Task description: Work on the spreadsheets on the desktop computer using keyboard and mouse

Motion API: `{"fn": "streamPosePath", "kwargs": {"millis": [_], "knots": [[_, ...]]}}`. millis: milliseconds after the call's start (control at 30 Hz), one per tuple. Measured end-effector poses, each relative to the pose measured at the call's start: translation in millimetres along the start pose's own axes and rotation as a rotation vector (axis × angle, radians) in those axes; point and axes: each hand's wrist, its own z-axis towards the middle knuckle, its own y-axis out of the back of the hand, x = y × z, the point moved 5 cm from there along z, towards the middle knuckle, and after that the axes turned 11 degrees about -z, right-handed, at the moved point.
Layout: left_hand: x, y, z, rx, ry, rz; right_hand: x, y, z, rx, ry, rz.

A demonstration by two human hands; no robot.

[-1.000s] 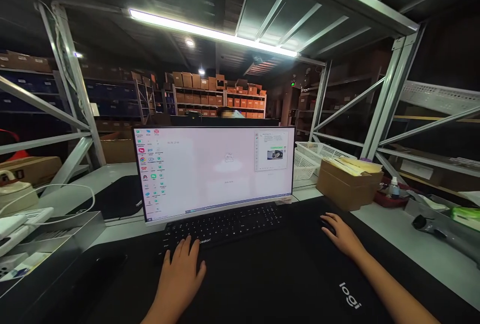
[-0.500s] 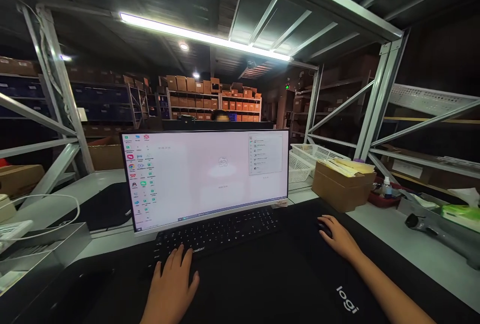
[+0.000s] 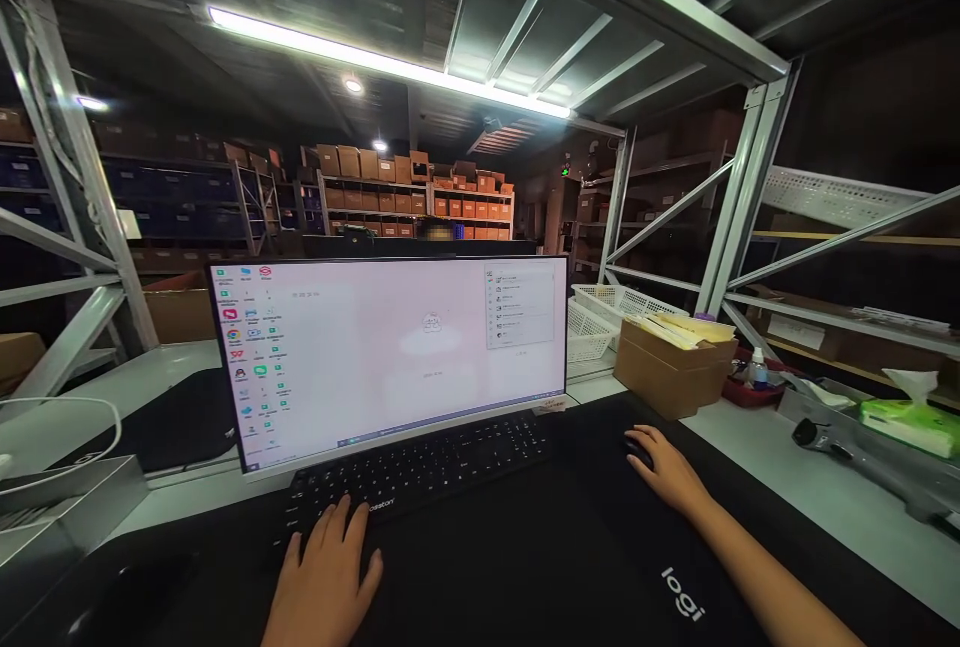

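Observation:
My left hand (image 3: 324,567) lies palm down at the lower left edge of a black keyboard (image 3: 420,467), fingers spread and fingertips at its front keys. On the desk mat (image 3: 510,567), my right hand (image 3: 664,467) curls over a dark computer mouse (image 3: 639,451), which it mostly hides. Behind the keyboard stands a wide monitor (image 3: 390,347). Its lit screen shows desktop icons down the left side and a small list window at the upper right.
Right of the monitor are white baskets (image 3: 589,332), a cardboard box (image 3: 667,367) of papers, a spray bottle (image 3: 757,369), a handheld scanner (image 3: 825,442) and a tissue pack (image 3: 911,424). A metal tray (image 3: 97,502) sits at left. Shelves of boxes (image 3: 375,197) stand behind.
The whole view has swung slightly to the right, so things appear further left. Both hands keep their places at the keyboard and on the mouse.

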Motion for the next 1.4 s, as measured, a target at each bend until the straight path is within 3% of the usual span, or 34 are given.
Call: {"fn": "streamPosePath", "kwargs": {"millis": [967, 1400], "knots": [[0.3, 1.9, -0.9, -0.009, -0.003, -0.026, 6.7, 11.0, 0.8, 0.001, -0.038, -0.016], [-1.3, 2.3, 1.2, 0.023, 0.000, 0.004, -0.6, 2.9, 0.6, 0.024, -0.050, -0.058]]}}
